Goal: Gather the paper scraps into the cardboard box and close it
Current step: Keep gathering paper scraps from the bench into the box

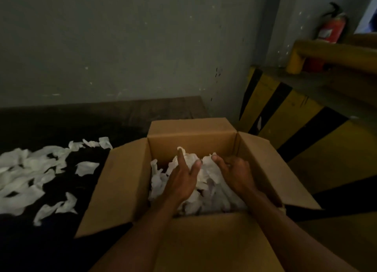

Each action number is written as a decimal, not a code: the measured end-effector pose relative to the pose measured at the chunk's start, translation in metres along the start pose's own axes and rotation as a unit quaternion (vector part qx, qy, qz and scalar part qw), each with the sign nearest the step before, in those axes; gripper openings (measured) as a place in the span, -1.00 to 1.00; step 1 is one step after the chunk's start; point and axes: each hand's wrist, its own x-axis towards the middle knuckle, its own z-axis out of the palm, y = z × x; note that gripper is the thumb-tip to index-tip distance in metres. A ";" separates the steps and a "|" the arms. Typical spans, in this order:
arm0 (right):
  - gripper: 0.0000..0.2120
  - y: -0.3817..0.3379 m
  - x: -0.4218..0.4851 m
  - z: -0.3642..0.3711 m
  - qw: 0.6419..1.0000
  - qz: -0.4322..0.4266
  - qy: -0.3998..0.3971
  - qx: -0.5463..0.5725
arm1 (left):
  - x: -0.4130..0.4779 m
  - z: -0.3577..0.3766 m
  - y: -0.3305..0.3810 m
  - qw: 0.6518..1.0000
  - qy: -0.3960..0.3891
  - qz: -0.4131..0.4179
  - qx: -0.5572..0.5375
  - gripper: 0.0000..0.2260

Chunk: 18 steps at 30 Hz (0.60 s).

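Paper scraps [214, 200] — heaped inside the open cardboard box [191, 141], many more loose on the dark surface [61, 241] to its left. 1 wad [206, 166] pressed between 2 hands: left hand [181, 182] flat-fingered against it, right hand [234, 174] curled round it. Best released low over the heap, then tamped — flaps [114, 190] need clearance.

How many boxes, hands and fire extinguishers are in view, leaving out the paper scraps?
Box: 1
Hands: 2 (left hand, right hand)
Fire extinguisher: 1
Total: 4
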 end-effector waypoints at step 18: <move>-0.61 -0.015 0.012 0.013 0.997 -0.005 0.066 0.029 | -0.003 -0.033 0.003 0.977 0.192 0.092 -0.017 -0.52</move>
